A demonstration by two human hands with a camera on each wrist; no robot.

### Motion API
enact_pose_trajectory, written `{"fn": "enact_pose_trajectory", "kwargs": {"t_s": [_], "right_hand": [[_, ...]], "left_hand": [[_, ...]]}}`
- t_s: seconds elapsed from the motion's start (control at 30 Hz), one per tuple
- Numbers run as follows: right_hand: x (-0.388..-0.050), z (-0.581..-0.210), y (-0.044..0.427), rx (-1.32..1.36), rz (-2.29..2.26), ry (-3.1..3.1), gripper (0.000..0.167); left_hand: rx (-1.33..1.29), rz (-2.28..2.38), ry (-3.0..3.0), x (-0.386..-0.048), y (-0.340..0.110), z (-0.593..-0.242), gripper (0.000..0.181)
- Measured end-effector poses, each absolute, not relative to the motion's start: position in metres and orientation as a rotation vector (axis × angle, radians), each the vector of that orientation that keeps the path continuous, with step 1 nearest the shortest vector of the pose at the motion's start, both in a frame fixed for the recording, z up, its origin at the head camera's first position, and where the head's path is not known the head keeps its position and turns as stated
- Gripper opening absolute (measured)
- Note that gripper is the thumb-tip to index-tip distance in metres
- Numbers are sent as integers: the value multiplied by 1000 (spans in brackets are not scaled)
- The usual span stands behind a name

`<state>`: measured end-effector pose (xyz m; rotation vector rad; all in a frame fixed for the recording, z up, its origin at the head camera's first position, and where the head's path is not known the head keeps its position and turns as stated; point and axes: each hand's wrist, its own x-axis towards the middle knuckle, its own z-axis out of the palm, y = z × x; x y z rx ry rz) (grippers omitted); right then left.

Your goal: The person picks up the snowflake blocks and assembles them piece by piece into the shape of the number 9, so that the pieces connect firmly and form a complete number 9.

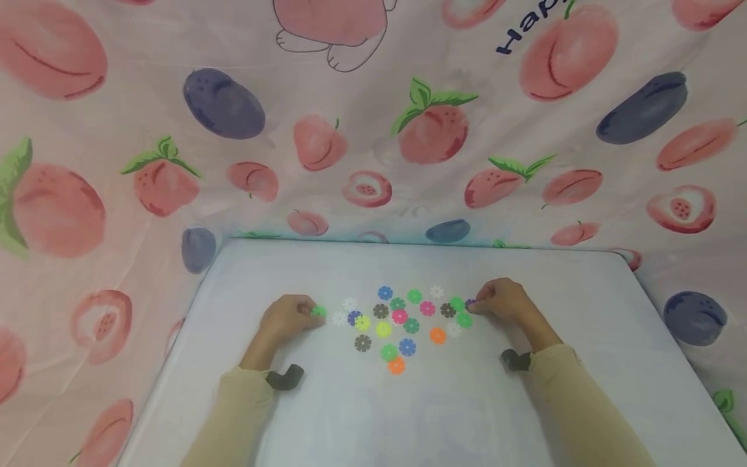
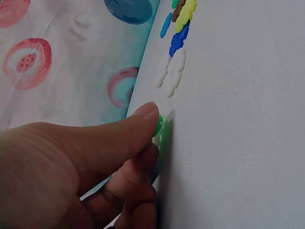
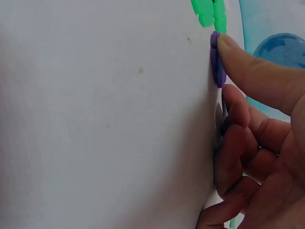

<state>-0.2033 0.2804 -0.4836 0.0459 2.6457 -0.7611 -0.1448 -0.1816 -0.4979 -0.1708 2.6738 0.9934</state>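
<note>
At the left of a scatter of notched plastic snowflake discs, my left hand (image 1: 288, 318) pinches a green snowflake disc (image 1: 318, 311) between thumb and fingers. In the left wrist view most of that green disc (image 2: 159, 125) is hidden behind the thumb. My right hand (image 1: 504, 301), at the right end of the scatter, holds a purple snowflake disc (image 3: 218, 59) by its edge, thumb on top and fingers curled below. Close beside it lie green discs (image 1: 463, 320). White discs (image 1: 339, 318) are nearest to my left hand.
Between the hands several loose discs lie flat, some overlapping, such as a yellow disc (image 1: 383, 329), an orange disc (image 1: 397, 365) and a pink disc (image 1: 427, 309). They rest on a white table (image 1: 373, 421). A fruit-print cloth (image 1: 373, 149) hangs behind its far edge.
</note>
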Motion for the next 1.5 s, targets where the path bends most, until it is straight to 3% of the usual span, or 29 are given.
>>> {"fn": "enact_pose_trajectory", "kwargs": {"t_s": [0.63,0.83,1.17,1.5], "right_hand": [[-199,-485,289,-83,-786,2665,25],[-197,-482,285,-135,-922,2643,19],[-185,-465,258,-169,-1246,2479,28],[-163,-434,218,-279,-1464,2341,23]], "left_hand": [[-257,1328,2467,-144,-192,-505,39],[-209,1550,2439,-140,-185,-508,29],[-129,1787,2319,-141,-144,-481,27],[-131,1842,2233,-132,-106,-452,25]]}}
